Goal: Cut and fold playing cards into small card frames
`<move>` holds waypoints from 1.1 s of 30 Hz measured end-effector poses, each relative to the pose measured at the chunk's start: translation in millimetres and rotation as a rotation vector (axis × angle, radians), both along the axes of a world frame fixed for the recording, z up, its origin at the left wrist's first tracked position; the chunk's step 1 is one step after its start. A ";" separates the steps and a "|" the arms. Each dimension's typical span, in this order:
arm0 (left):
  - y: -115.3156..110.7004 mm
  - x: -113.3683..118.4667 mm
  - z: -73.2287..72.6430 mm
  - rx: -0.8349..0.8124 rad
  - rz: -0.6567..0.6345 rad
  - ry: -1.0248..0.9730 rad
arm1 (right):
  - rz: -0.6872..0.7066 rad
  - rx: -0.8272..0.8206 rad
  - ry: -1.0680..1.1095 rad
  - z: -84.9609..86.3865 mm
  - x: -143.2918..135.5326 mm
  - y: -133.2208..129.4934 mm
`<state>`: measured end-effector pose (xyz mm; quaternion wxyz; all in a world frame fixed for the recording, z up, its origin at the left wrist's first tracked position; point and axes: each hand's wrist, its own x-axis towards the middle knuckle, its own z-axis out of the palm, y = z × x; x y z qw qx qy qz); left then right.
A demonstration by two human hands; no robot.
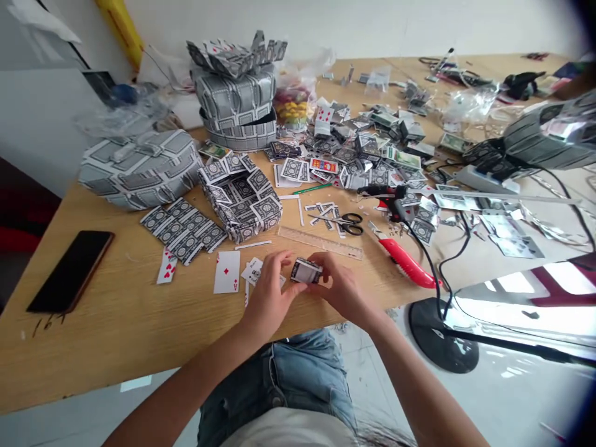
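Near the table's front edge, a small folded playing card (306, 272) with a black-and-white patterned border is held between my two hands. My right hand (336, 282) pinches its right side with thumb and fingers. My left hand (271, 287) has its thumb against the lower left edge, its fingers curled above. Partly behind my left hand lies a joker card (252, 270). An ace of diamonds (226, 272) lies flat farther left. Beyond them stands an open box woven from cards (239, 197), beside a flat panel of joined cards (182, 230).
A clear ruler (321, 242), black-handled scissors (351, 223), a red utility knife (405, 261) and a glue gun (384, 195) lie ahead and right. A phone (69, 271) is at left. Card baskets (139, 164) and a card heap (367, 149) fill the back.
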<state>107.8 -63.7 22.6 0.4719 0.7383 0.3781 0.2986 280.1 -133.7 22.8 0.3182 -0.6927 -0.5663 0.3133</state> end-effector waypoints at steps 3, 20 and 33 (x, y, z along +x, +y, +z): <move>-12.9 -2.4 -0.6 -0.375 0.018 -0.170 | -0.043 0.118 0.180 4.4 -6.4 -14.4; -30.2 -49.1 15.7 -0.728 0.033 -0.207 | 0.059 0.239 0.120 24.4 -48.4 -7.5; 42.1 -187.1 13.2 -0.056 0.496 0.525 | 0.415 0.465 -0.399 33.1 -90.8 92.5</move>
